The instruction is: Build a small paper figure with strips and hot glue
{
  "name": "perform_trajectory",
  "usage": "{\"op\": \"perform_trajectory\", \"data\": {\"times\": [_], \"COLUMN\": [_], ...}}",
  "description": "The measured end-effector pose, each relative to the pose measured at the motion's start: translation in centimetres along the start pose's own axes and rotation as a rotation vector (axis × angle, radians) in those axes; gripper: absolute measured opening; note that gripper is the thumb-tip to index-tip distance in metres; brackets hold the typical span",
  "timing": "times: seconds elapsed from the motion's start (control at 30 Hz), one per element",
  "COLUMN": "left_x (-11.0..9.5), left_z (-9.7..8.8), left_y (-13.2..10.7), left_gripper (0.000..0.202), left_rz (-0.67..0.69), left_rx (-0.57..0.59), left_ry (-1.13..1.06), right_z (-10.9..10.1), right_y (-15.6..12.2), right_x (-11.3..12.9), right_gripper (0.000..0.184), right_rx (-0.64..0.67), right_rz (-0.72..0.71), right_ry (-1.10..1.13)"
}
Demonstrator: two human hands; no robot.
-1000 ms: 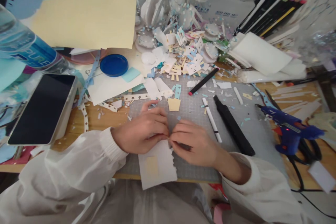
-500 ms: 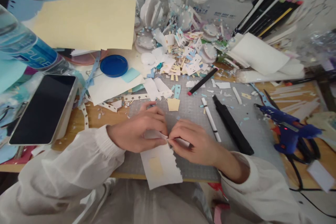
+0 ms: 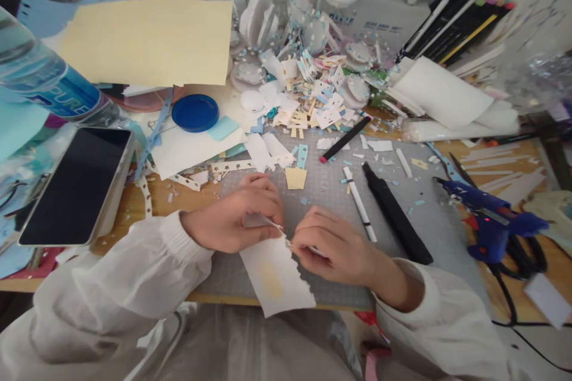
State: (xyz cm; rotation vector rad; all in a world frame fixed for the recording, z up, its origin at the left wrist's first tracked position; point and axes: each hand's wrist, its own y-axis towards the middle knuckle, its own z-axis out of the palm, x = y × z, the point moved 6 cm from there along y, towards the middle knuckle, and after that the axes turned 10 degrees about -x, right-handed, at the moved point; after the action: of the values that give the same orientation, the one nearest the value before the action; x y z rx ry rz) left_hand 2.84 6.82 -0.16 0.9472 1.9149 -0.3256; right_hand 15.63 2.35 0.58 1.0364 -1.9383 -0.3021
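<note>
A white piece of paper (image 3: 279,277) with a ragged right edge and a yellowish patch hangs over the front of the grey cutting mat (image 3: 322,289). My left hand (image 3: 243,214) pinches the paper's upper end between thumb and fingers. Close beside it, my right hand (image 3: 337,244) is closed, its fingertips at the ragged edge on a thin whitish bit of paper, mostly hidden by the fingers. A small yellow paper cup shape (image 3: 295,178) lies on the mat beyond my hands.
Right of my hands lie a white pen (image 3: 360,203), a long black tool (image 3: 395,213) and a blue glue gun (image 3: 489,211). A black marker (image 3: 345,140) lies before a pile of paper cutouts (image 3: 313,95). At left are a phone (image 3: 75,184), a water bottle (image 3: 58,80) and a blue lid (image 3: 195,113).
My right hand has moved slightly away from my left, widening the gap at the ragged edge. The paper's lower end has swung a little to the right.
</note>
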Motion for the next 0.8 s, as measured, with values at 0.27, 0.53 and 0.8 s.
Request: {"op": "perform_trajectory", "data": {"times": [0.27,0.53,0.8], "left_x": [-0.2,-0.7,-0.5], "left_z": [0.0,0.4,1.0], "left_y": [0.0,0.0,-0.2], "left_gripper": [0.006,0.008,0.007], "left_rz": [-0.001,0.074,0.066], "left_rx": [0.008,0.026,0.041], "left_ry": [0.001,-0.06,-0.061], "right_z": [0.4,1.2,0.7], "right_y": [-0.4,-0.4,-0.1], "right_x": [-1.8,-1.9,-1.8], "right_gripper": [0.003,0.009,0.005], "right_rx": [0.11,0.209,0.101], "right_rz": [0.305,0.363,0.381], "right_ry": [0.117,0.153,0.21]}}
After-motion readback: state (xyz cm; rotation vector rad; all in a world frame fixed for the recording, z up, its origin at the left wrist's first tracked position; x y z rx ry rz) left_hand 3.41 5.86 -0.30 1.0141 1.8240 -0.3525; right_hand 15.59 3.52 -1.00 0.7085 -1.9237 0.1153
